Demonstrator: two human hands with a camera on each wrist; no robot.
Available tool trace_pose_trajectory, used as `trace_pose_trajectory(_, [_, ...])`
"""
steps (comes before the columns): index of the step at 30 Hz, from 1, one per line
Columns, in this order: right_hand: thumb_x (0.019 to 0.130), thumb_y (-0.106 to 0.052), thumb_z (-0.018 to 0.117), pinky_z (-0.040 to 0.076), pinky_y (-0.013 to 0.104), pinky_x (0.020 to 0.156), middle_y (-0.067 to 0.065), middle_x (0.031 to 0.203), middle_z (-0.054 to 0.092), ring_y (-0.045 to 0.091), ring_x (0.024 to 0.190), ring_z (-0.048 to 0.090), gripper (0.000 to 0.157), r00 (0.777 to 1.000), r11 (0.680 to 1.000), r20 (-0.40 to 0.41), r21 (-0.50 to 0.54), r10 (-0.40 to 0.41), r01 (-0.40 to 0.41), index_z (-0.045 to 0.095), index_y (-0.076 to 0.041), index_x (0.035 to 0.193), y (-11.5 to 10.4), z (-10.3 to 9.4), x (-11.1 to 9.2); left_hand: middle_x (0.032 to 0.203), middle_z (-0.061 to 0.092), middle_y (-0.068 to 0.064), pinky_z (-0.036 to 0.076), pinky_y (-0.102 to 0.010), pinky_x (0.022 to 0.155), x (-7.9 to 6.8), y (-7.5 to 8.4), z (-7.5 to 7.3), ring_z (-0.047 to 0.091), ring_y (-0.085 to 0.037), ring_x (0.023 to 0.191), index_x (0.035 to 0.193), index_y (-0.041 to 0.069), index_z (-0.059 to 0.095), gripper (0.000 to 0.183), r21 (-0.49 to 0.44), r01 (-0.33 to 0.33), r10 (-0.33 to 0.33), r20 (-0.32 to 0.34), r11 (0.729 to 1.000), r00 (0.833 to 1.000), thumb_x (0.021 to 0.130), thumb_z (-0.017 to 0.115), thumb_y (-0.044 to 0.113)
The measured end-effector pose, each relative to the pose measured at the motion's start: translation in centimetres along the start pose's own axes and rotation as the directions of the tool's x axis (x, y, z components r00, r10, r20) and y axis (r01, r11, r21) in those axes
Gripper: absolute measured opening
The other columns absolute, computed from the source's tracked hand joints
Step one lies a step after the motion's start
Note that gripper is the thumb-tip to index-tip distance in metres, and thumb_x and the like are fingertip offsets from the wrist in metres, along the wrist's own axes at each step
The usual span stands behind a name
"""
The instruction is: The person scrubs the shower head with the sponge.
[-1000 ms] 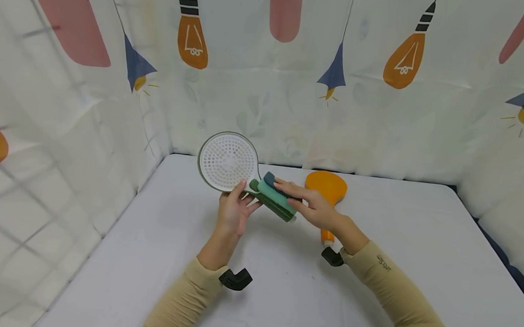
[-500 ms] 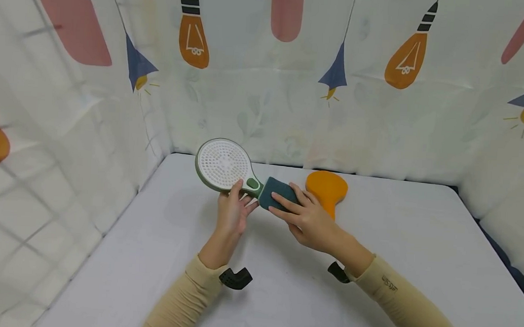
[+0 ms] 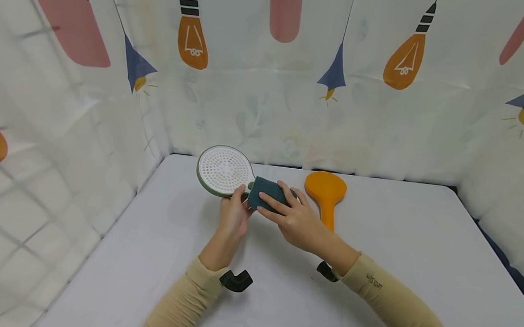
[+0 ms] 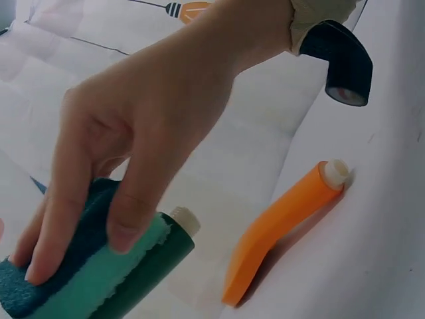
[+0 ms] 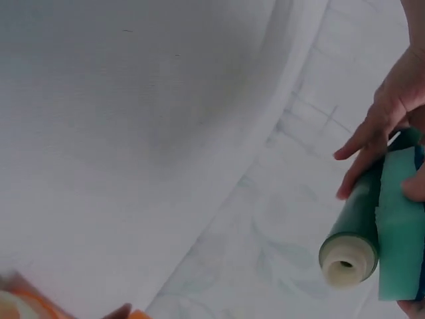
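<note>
My left hand [image 3: 234,219] grips a green shower head [image 3: 224,170] at its neck, thumb on the front. Its round white face, dotted with nozzles, tilts upward. My right hand [image 3: 300,227] holds a sponge [image 3: 267,192] against the handle, fingers spread over the dark blue side. In the left wrist view, the right thumb pinches the sponge's light green layer [image 4: 80,286], which lies along the dark green handle [image 4: 156,266]. The handle's pale threaded end [image 5: 348,262] sticks out in the right wrist view. Sponge and right hand hide most of the handle in the head view.
An orange shower head [image 3: 326,186] lies face down on the white table [image 3: 184,297], just beyond my right hand. Cloth walls [image 3: 265,109] printed with lamps and bulbs enclose the table's back and sides. Each wrist carries a black camera mount [image 3: 236,280].
The sponge has turned from the handle's side to lie over its front, then slid up toward the neck. The shower head has dipped and tilted back. The left hand stays nearly in place.
</note>
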State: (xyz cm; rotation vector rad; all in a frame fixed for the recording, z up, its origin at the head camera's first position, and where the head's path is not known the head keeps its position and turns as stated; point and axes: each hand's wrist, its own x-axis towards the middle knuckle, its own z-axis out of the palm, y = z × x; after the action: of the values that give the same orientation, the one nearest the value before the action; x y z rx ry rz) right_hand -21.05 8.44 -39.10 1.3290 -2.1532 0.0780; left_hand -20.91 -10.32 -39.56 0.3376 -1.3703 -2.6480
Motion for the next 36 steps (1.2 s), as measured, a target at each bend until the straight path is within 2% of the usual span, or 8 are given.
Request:
trace_pose_trajectory(5, [0.080, -0.012, 0.088, 0.045, 0.057, 0.103, 0.004, 0.147, 0.057, 0.048, 0.137, 0.044, 0.057, 0.999, 0.999, -0.020, -0.009, -0.048, 0.048, 0.071, -0.019, 0.134, 0.7, -0.6, -1.2, 0.140, 0.052, -0.031, 0.045, -0.051, 0.105, 0.2, 0.9, -0.2, 0.062, -0.036, 0.121, 0.156, -0.001, 0.027, 0.050, -0.004, -0.022, 0.021, -0.012, 1.000, 1.000, 0.111, 0.041, 0.016])
trace_pose_trajectory(9, [0.074, -0.004, 0.089, 0.046, 0.061, 0.100, 0.008, 0.145, 0.059, 0.051, 0.135, 0.045, 0.062, 0.999, 0.997, -0.053, 0.076, 0.001, 0.003, 0.071, -0.016, 0.133, 1.8, -0.8, -2.3, 0.144, 0.046, -0.034, 0.035, -0.066, 0.107, 0.3, 1.3, -0.2, 0.049, -0.047, 0.132, 0.156, -0.003, 0.025, 0.051, -0.034, -0.038, 0.038, -0.011, 0.999, 0.999, 0.111, 0.040, 0.015])
trace_pose_trajectory(14, [0.075, 0.001, 0.086, 0.048, 0.062, 0.096, 0.012, 0.145, 0.058, 0.056, 0.134, 0.045, 0.061, 0.996, 0.983, -0.065, 0.175, 0.068, -0.056, 0.071, -0.012, 0.133, 2.4, -0.4, -2.8, 0.145, 0.046, -0.032, 0.034, -0.072, 0.102, 0.2, 1.1, -0.2, 0.049, -0.048, 0.132, 0.158, 0.000, 0.027, 0.050, -0.032, -0.043, 0.043, -0.001, 0.999, 0.999, 0.111, 0.040, 0.014])
trace_pose_trajectory(20, [0.084, 0.002, 0.079, 0.043, 0.066, 0.102, 0.014, 0.146, 0.057, 0.057, 0.134, 0.043, 0.053, 0.987, 0.947, -0.061, 0.297, 0.148, -0.123, 0.070, -0.011, 0.134, 2.0, -0.3, -1.2, 0.145, 0.047, -0.033, 0.033, -0.071, 0.104, 0.0, 0.5, 0.0, 0.050, -0.047, 0.131, 0.156, -0.002, 0.029, 0.050, -0.008, -0.041, 0.041, 0.019, 0.999, 0.999, 0.111, 0.042, 0.014])
trace_pose_trajectory(23, [0.089, 0.002, 0.074, 0.038, 0.067, 0.106, 0.014, 0.147, 0.055, 0.057, 0.135, 0.042, 0.050, 0.979, 0.897, -0.051, 0.412, 0.198, -0.160, 0.068, -0.011, 0.136, 2.0, -0.1, -0.3, 0.144, 0.050, -0.030, 0.036, -0.066, 0.105, -0.2, 0.3, 0.2, 0.054, -0.044, 0.129, 0.155, -0.001, 0.031, 0.049, 0.023, -0.001, 0.000, 0.038, 1.000, 0.999, 0.111, 0.044, 0.015])
trace_pose_trajectory(28, [0.091, 0.006, 0.069, 0.035, 0.064, 0.109, 0.020, 0.147, 0.053, 0.056, 0.136, 0.041, 0.046, 0.976, 0.751, -0.010, 0.641, 0.216, -0.159, 0.065, -0.002, 0.136, 2.9, 0.0, -0.4, 0.142, 0.052, -0.028, 0.042, -0.059, 0.104, -0.4, 0.7, 0.3, 0.056, -0.041, 0.127, 0.153, -0.001, 0.033, 0.047, 0.021, 0.018, -0.018, 0.032, 1.000, 0.999, 0.111, 0.043, 0.015])
trace_pose_trajectory(32, [0.095, 0.005, 0.066, 0.027, 0.061, 0.115, 0.020, 0.151, 0.049, 0.051, 0.140, 0.039, 0.045, 0.980, 0.636, 0.089, 0.749, 0.181, -0.185, 0.061, 0.001, 0.140, 4.1, -0.7, -1.5, 0.142, 0.051, -0.029, 0.041, -0.060, 0.105, -0.2, 1.6, 0.1, 0.055, -0.042, 0.128, 0.154, 0.000, 0.033, 0.047, -0.020, 0.002, -0.002, 0.012, 1.000, 1.000, 0.111, 0.043, 0.014])
trace_pose_trajectory(36, [0.098, 0.000, 0.064, 0.023, 0.061, 0.117, 0.014, 0.152, 0.050, 0.046, 0.143, 0.038, 0.044, 0.958, 0.548, 0.212, 0.786, 0.192, -0.284, 0.061, -0.002, 0.142, 5.2, -1.4, -2.6, 0.142, 0.051, -0.028, 0.042, -0.063, 0.102, -0.1, 2.1, -0.1, 0.055, -0.043, 0.128, 0.156, 0.003, 0.033, 0.047, -0.052, -0.023, 0.024, 0.016, 0.998, 1.000, 0.111, 0.041, 0.013])
